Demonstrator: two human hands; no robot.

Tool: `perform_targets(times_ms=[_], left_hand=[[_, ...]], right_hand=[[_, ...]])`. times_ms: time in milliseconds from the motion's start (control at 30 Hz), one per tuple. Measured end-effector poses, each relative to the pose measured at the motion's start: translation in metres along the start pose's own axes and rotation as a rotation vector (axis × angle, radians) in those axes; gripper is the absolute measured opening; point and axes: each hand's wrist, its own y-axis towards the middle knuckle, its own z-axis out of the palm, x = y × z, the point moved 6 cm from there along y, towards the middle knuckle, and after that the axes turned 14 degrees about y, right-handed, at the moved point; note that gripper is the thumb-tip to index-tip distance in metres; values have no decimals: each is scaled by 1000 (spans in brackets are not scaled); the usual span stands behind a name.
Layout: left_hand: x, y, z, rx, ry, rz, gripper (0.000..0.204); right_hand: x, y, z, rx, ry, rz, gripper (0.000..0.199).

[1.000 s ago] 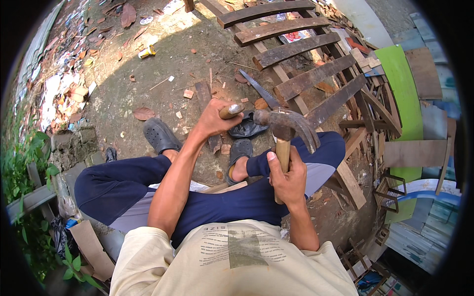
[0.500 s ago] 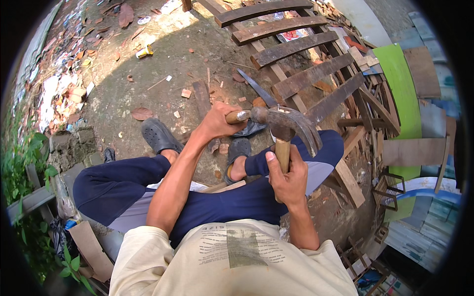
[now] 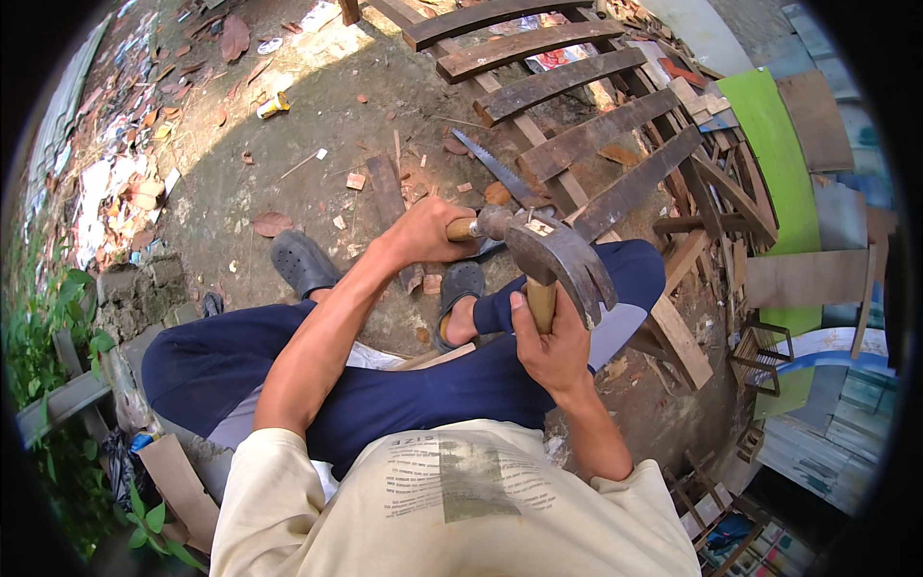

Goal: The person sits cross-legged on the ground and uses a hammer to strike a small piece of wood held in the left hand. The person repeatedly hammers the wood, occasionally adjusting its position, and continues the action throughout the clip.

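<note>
My right hand (image 3: 555,348) is wrapped round the wooden handle of a claw hammer (image 3: 567,262), its dark, worn steel head uppermost and the claw curving down to the right. In my left fist (image 3: 426,231) is a tool with a pale wooden handle (image 3: 461,229). The butt of that handle points right and meets or nearly meets the hammer's striking face. My fist hides the rest of this tool, so its kind cannot be told. Both hands are above my lap, between my bent knees.
Beyond my hands, a handsaw (image 3: 500,168) lies on the ground beside a slatted wooden frame (image 3: 577,125). A short dark board (image 3: 386,189) and wood scraps lie ahead. Right stand a green panel (image 3: 781,192) and stacked timber; left are rubble blocks (image 3: 144,288) and plants.
The hammer head has tipped slightly, with its claw lower and more toward me. My left hand still grips the wooden handle, having shifted a little to the right. The whole view has shifted slightly.
</note>
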Motion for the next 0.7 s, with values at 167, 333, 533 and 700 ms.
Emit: perform_targets(times_ms=[167,333,533,700], left_hand=[[10,-4,4,43,4,-86,19],[57,-26,-10,-186,116,-311,23],[91,-56,-56,-748,-349,-699,30],[58,-48,-92,-983,-383,-642,30]], right_hand=[[-28,6,7,124,-41,270,26],[-23,12,-2,-33,12,233,24],[-49,17,-7,-38,18,341,28],[-88,46,15,21,169,544,33]])
